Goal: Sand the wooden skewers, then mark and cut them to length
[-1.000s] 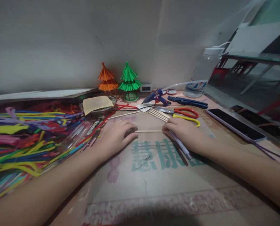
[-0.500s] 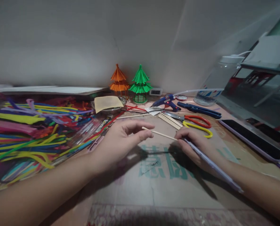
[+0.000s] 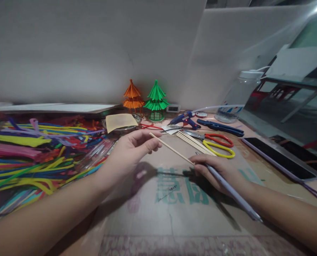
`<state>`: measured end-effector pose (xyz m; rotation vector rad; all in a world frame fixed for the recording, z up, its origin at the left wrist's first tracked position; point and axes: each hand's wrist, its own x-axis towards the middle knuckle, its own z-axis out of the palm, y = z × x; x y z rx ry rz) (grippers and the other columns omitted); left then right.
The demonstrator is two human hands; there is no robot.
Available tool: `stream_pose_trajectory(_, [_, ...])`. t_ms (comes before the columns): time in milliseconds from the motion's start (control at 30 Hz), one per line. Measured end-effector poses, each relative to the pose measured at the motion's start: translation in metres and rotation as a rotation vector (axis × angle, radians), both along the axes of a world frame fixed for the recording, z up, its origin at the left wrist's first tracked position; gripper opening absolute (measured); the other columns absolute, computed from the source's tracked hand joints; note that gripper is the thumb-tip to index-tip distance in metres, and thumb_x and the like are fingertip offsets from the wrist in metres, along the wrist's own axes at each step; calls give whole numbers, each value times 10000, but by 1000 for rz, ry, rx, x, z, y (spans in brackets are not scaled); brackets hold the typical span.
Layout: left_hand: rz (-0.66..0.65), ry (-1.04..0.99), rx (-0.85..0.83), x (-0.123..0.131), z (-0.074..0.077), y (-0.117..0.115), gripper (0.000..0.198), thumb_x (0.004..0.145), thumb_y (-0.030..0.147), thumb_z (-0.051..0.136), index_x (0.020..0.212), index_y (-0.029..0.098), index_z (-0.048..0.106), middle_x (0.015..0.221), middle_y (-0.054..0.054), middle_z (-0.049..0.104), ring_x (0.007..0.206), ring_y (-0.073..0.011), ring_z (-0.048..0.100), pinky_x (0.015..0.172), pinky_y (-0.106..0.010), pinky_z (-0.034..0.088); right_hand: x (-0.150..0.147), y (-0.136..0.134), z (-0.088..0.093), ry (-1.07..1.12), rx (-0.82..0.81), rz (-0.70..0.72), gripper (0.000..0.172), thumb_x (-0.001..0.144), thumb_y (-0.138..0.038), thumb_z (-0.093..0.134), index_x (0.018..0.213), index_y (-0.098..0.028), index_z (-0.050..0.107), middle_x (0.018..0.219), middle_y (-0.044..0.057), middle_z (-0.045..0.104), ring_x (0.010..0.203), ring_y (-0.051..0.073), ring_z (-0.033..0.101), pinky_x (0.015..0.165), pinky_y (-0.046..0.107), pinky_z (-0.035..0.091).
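My left hand [image 3: 130, 151] is lifted over the cardboard sheet [image 3: 179, 209], its thumb and fingers closed on one end of a thin wooden stick [image 3: 171, 149]. The stick slants down to the right, and its other end is pinched in my right hand [image 3: 214, 170]. That hand also grips a pale purple pen [image 3: 233, 193], which lies back along my wrist. Both hands hover just above the green printed letters on the cardboard.
A heap of coloured pipe cleaners [image 3: 32, 149] fills the left side. Behind the hands lie spare wooden sticks [image 3: 195, 142], red-and-yellow scissors [image 3: 214, 142], a blue glue gun [image 3: 183, 120] and orange [image 3: 132, 94] and green [image 3: 156, 97] paper trees. A phone [image 3: 275, 158] and bottle [image 3: 235, 97] sit right.
The stick lay flat on the cardboard under both hands a second ago. Both hands have picked it up, and the left end has risen higher.
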<state>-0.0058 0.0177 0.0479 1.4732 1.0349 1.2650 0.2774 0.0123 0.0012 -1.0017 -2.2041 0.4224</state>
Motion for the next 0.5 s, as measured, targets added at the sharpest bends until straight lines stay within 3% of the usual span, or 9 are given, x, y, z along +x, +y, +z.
stream_pose_trajectory(167, [-99,94,-88,12,-15,-5,224,857,409,768,985,226,776,899,-29,733,802,-162,648,708,-281,511,-11,-5,5,0,-92,5,188,988,-329,580,925,-208,708,773,25,747,648,137,674,602,228,519])
stream_pose_trajectory(300, [-228,61,-70,20,-21,-19,258,943,436,663,969,189,731,930,-63,741,869,-193,690,804,-329,535,-18,-9,6,-4,-34,132,192,1015,-293,541,950,-202,698,785,27,749,683,132,690,640,222,523])
stream_pose_trajectory(400, [-143,139,92,13,-9,-25,303,1030,469,509,1028,213,672,832,-21,712,774,-169,680,760,-313,535,-14,-6,2,-1,83,134,169,1013,-279,539,990,-199,686,824,43,747,730,153,701,678,252,535])
stream_pose_trajectory(500, [-20,529,367,0,4,-21,333,1053,423,437,1038,217,698,894,-40,724,800,-189,674,751,-326,522,-8,1,-3,55,144,30,114,1007,-260,548,995,-210,649,858,41,727,758,163,690,696,271,539])
